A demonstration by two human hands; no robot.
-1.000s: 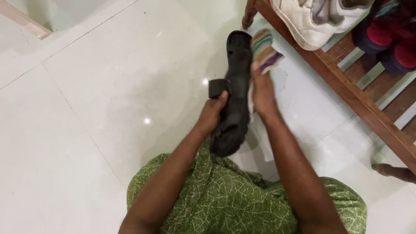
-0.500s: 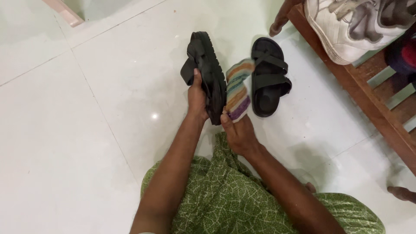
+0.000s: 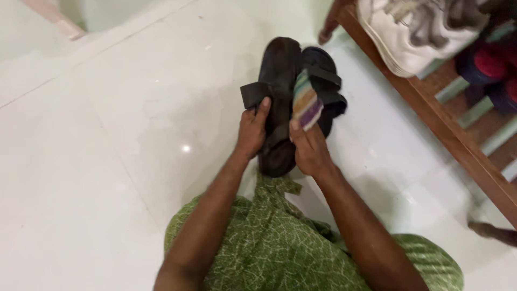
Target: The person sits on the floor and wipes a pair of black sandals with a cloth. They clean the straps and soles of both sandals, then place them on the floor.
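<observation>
My left hand [image 3: 252, 131] grips a black strapped sandal [image 3: 278, 81], held up over the white floor with a loose strap sticking out to the left. A striped cloth [image 3: 307, 101] in green, orange and purple is pinched in my right hand [image 3: 308, 151] and pressed against the sandal's right side. Behind it, partly hidden, a second black sandal [image 3: 329, 86] lies on the floor. The picture is blurred by motion.
A wooden slatted shoe rack [image 3: 441, 126] runs along the right, carrying a white sneaker [image 3: 409, 32] and red and dark shoes [image 3: 493, 67]. White floor tiles [image 3: 124, 124] spread to the left. My green patterned garment [image 3: 280, 248] fills the lower middle.
The sandal has turned in my left hand from edge-on to broad side up. My right hand has brought the cloth back against it, in front of the second sandal.
</observation>
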